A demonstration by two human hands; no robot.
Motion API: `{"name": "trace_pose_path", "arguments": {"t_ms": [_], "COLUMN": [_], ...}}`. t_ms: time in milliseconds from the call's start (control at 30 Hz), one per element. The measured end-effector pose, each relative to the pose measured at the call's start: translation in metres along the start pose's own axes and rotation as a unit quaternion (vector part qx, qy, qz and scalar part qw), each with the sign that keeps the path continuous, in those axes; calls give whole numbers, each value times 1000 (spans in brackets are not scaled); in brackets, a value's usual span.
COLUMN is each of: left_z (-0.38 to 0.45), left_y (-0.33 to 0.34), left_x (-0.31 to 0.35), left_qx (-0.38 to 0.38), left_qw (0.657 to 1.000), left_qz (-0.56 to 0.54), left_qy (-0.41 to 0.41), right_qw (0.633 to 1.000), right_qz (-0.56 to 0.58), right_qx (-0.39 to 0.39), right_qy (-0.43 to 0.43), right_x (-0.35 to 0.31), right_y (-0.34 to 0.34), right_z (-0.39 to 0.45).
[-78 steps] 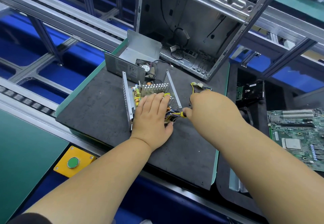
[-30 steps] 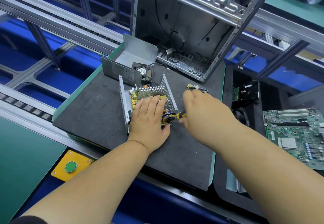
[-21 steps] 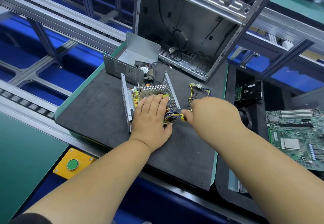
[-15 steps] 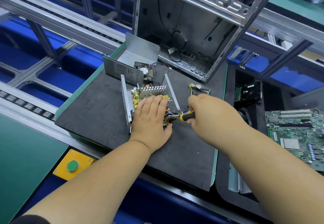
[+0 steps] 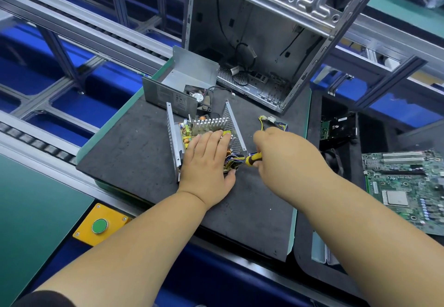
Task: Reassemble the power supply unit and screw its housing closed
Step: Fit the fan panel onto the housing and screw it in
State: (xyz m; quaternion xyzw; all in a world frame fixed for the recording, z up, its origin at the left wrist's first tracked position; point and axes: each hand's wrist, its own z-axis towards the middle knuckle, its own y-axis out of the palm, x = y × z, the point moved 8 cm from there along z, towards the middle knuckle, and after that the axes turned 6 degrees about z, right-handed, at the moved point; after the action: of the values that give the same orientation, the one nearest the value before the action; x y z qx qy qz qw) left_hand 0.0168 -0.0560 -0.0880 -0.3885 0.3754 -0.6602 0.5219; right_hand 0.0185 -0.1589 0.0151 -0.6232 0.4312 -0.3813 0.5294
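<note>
Bare sheet metal frames the open power supply unit, which sits mid-tabletop on the dark mat, its finned heatsink and yellow parts exposed between two upright perforated walls. We have our left hand spread flat on the circuit board, fingers straight, pressing rather than pinching. Our right hand has its grip closed around a yellow-and-black screwdriver, whose tip points into the bundle of coloured wires at the near right corner; we cannot see the tip or any screw. Just beyond, the grey cover with its fan lies apart from the unit, so the housing is not yet closed. Farther off stands an empty computer case, and a motherboard lies at the right. We judge the risk is in that corner: the blade could slip and nick the wires or scratch the board, since the leads crowd the spot. Wires left bunched there might also be pinched when the cover goes on.
</note>
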Motion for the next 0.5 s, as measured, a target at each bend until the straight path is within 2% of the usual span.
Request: {"name": "trace_pose_path", "arguments": {"t_ms": [100,367,500], "left_z": [0,0,0], "left_y": [1,0,-1], "left_x": [0,0,0], "left_qx": [2,7,3], "left_qw": [1000,1000,1000], "left_qz": [-6,-7,-4], "left_qy": [0,0,1], "right_qw": [1000,997,999], "right_qz": [-24,-41,1], "right_qx": [12,-24,-29], "right_qy": [11,67,23], "right_x": [0,4,5], "right_y": [1,14,8], "right_z": [2,6,4]}}
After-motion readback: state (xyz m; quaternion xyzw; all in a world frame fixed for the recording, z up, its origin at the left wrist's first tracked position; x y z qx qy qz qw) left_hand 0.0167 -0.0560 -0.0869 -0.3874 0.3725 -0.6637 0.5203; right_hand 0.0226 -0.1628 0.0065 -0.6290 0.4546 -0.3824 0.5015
